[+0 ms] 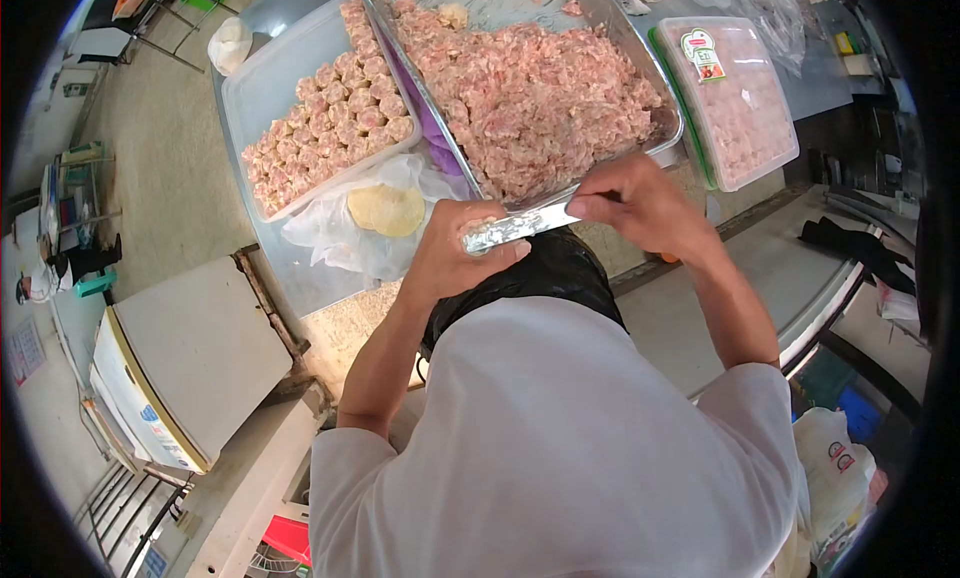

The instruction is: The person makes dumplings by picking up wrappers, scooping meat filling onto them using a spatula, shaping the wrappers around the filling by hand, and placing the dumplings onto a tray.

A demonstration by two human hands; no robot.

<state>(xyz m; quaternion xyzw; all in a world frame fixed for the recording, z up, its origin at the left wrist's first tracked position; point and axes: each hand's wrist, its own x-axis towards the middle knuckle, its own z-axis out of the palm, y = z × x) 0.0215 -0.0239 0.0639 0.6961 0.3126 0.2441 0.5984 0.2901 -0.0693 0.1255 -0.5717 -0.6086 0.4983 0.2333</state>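
Observation:
A flat, shiny metal spatula (530,224) stretches between my hands at the tray's near edge. My right hand (640,206) pinches its right end between thumb and fingers. Curled around the left end, my left hand (455,250) holds a small, pale dumpling (484,224), mostly hidden by the fingers and blade. Pink minced meat (550,98) fills much of the metal tray (668,143) just beyond. To the left, a stack of round yellow wrappers (386,210) lies on a clear plastic bag (325,218). Behind it, rows of open-topped dumplings (345,108) sit in a plastic container (285,66).
At right stands a lidded plastic box (735,108) of pink contents with a green edge. Purple material (438,138) shows beside the tray. A white-topped cabinet (200,353) is at lower left, a light counter (720,288) at right. A white bag (832,458) sits lower right.

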